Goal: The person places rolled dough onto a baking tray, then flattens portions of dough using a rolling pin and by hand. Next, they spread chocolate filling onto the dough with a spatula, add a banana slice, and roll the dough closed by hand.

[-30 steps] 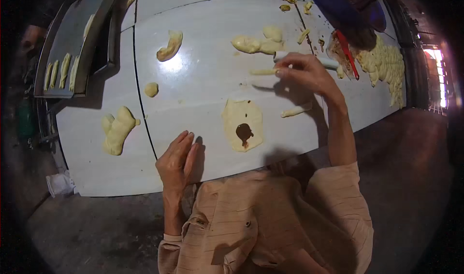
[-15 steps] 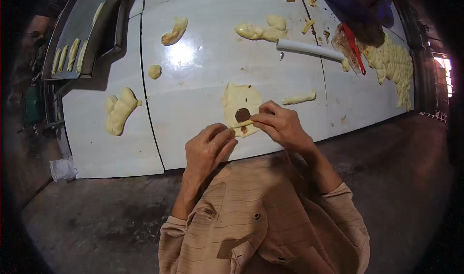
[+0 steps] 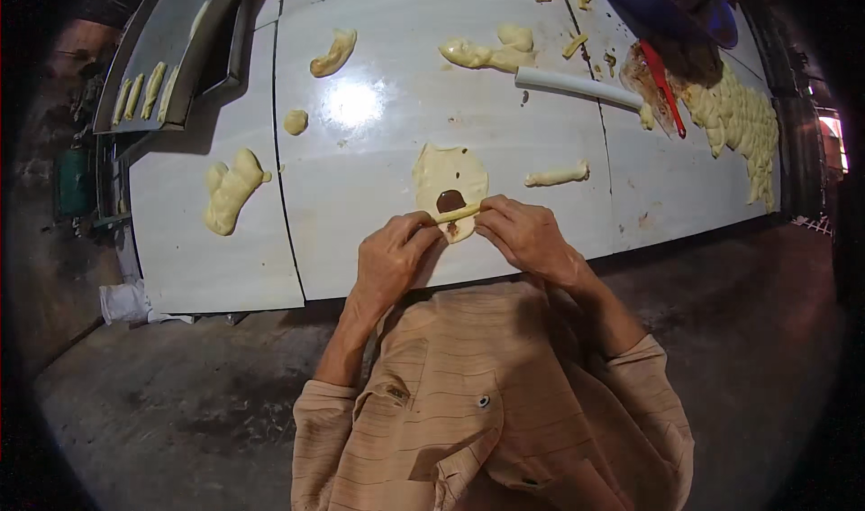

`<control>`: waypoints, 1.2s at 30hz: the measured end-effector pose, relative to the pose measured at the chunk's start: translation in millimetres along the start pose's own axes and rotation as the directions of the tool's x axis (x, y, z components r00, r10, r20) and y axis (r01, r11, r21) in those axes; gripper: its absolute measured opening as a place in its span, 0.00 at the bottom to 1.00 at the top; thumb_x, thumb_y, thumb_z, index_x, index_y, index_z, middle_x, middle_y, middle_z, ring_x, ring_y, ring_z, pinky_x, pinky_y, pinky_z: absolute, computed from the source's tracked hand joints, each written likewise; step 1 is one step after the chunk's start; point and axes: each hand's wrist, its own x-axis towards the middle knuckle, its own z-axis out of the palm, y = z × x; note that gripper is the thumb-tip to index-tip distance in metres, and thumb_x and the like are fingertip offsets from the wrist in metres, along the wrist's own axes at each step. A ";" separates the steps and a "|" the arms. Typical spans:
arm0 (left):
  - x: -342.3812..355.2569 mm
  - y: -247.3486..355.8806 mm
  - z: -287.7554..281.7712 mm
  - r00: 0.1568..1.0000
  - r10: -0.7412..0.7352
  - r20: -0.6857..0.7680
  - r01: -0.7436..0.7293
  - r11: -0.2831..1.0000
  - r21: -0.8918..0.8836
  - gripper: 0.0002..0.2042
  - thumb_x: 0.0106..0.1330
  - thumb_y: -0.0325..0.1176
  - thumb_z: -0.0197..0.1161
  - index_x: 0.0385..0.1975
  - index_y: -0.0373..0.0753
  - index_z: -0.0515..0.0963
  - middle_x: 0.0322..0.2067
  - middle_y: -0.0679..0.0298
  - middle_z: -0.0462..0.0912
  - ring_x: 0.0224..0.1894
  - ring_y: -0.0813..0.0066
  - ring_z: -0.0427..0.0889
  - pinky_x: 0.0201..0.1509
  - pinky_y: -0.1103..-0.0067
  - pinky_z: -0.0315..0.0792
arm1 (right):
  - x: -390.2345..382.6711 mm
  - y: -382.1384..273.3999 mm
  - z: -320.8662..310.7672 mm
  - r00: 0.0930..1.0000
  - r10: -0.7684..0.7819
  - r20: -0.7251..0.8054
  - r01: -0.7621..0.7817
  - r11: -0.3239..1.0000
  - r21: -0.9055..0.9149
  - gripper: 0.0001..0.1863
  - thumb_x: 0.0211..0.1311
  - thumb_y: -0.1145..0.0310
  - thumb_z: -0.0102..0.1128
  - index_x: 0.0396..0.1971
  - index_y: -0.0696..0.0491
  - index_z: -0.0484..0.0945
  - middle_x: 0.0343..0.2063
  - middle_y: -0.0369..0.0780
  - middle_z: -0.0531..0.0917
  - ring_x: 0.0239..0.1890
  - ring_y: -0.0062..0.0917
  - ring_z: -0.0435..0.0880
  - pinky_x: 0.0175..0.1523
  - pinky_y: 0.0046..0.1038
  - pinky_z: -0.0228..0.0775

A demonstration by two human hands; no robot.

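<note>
A flattened piece of pale dough (image 3: 449, 166) lies on the white table in front of me, with a dark brown blob of filling (image 3: 450, 201) on it. Across the dough, just on the near side of the blob, a thin pale yellow strip (image 3: 458, 214) spans both hands. My left hand (image 3: 391, 255) pinches one end of the strip, and my right hand (image 3: 528, 239) pinches the other. My fingertips partly cover both ends; whether the strip is separate or part of the dough, I cannot tell. A brown smear shows on the dough below it.
Right of the dough lies a rolled dough stick (image 3: 557, 176). Farther back are a white rolling pin (image 3: 577, 89), a red-handled tool (image 3: 662, 87), a blue basin (image 3: 644, 4) and many dough pieces (image 3: 734, 119). Dough lumps (image 3: 234, 190) and a metal tray (image 3: 167, 47) with dough sticks are left.
Both hands have moved slightly away from my body, carrying the strip toward the brown blob. The strip now covers the blob's near edge. The whole view has shifted slightly.
</note>
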 end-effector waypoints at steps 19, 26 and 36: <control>20.3 -7.6 -18.8 0.995 -0.094 -0.027 0.093 0.995 -0.037 0.17 0.59 0.32 0.73 0.49 0.46 0.84 0.54 0.58 0.81 0.48 0.59 0.84 0.49 0.67 0.81 | 28.9 -2.9 -20.3 0.987 0.151 -0.051 -0.143 0.980 0.136 0.13 0.66 0.70 0.65 0.50 0.53 0.82 0.41 0.44 0.82 0.36 0.35 0.85 0.39 0.33 0.78; 31.4 -18.0 -10.2 0.993 -0.101 -0.064 0.095 0.991 -0.093 0.08 0.60 0.32 0.71 0.37 0.38 0.85 0.50 0.56 0.83 0.53 0.55 0.81 0.55 0.65 0.77 | 43.5 2.1 -20.7 0.991 0.100 0.091 -0.105 0.993 0.051 0.08 0.69 0.65 0.63 0.37 0.54 0.80 0.35 0.41 0.81 0.32 0.35 0.84 0.36 0.35 0.76; 30.5 -24.8 -5.3 0.957 -0.195 -0.215 0.173 0.978 -0.117 0.08 0.61 0.27 0.69 0.39 0.38 0.82 0.45 0.58 0.84 0.46 0.57 0.83 0.48 0.66 0.78 | 49.9 3.3 -13.7 0.967 0.199 -0.158 -0.207 0.978 -0.036 0.07 0.66 0.71 0.61 0.43 0.51 0.79 0.34 0.41 0.80 0.32 0.36 0.85 0.33 0.38 0.78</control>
